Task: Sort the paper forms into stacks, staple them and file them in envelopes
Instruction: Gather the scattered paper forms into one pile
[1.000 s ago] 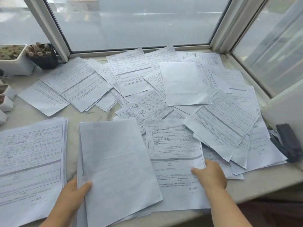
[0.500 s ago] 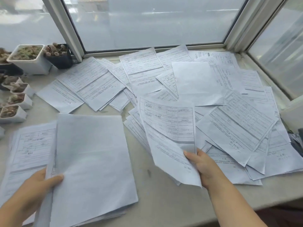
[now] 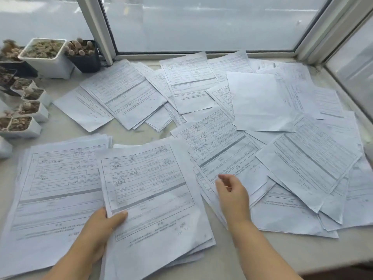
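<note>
1. Paper everywhere on the pale stone worktop (image 3: 129,136); sorting step in hand, stapling and envelopes not yet begun, no stapler or envelope in view.
2. Nearest: left hand (image 3: 101,229) pinching the lower left edge of the middle stack (image 3: 153,199), thumb on top of the printed face, fingers hidden beneath.
3. Right hand (image 3: 232,193) just right of that stack, empty, fingers loosely curled and slightly apart, hovering over the near edge of the loose forms (image 3: 222,150). Contact with the sheet below not determinable.
4. Left stack (image 3: 56,190) lying flat beside the middle stack and partly under its left edge. Count of sorted stacks: two.
5. Judgement on doing the step well: pin the middle stack with the left hand so it does not skate, lift one loose sheet by a corner, read the header before placing, square edges to the stack for clean stapling later.
6. Mid-distance: loose forms fanned and overlapping across centre and right; roughly fifteen or more sheets, exact count not possible because of overlap. One blank-side sheet (image 3: 260,102) on top of the spread.
7. Second loose cluster (image 3: 125,93) toward the window, several sheets.
8. Far left: small plant pots, one black pot (image 3: 84,55) and one larger white pot (image 3: 48,57) by the window frame, at least five smaller white ones along the left edge.
</note>
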Demonstrator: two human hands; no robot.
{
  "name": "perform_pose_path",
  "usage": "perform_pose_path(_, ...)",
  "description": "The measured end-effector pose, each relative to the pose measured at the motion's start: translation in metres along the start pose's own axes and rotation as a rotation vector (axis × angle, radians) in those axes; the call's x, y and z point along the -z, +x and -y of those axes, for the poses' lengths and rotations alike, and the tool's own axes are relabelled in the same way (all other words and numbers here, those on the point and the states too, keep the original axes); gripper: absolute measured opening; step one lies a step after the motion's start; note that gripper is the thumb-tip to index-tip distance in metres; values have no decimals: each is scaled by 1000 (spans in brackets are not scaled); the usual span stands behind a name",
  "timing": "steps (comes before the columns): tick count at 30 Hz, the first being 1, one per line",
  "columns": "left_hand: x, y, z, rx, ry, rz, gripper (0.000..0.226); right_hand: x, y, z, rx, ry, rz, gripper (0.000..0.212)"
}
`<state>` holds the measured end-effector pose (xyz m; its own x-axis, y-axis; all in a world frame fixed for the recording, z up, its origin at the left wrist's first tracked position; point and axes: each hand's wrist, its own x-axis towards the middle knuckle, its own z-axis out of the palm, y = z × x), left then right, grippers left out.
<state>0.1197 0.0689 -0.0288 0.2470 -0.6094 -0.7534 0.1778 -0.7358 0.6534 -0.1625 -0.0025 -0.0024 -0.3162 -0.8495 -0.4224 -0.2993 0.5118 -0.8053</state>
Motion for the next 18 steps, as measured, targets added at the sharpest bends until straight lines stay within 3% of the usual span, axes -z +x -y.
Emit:
perform_pose_path(1,1,1,2,-5,-2,-37,24,21,7,-4,-140,198,-137,13)
perform_pose_path(3,3,4,5,-26,-1,-76,23,61,13,-12,-447,554,-227,25)
perform_pose_path(7,2,6,6,-33,-7,-64,23,102,2,-22,-772,706,-71,52)
perform_pose_path(13,0,5,4,-9,-24,-37,22,85,10,-11,-826,669,13,52)
perform_pose_path(18,0,5,3,1,-44,-25,21,52,35,14,-646,581,45,32)
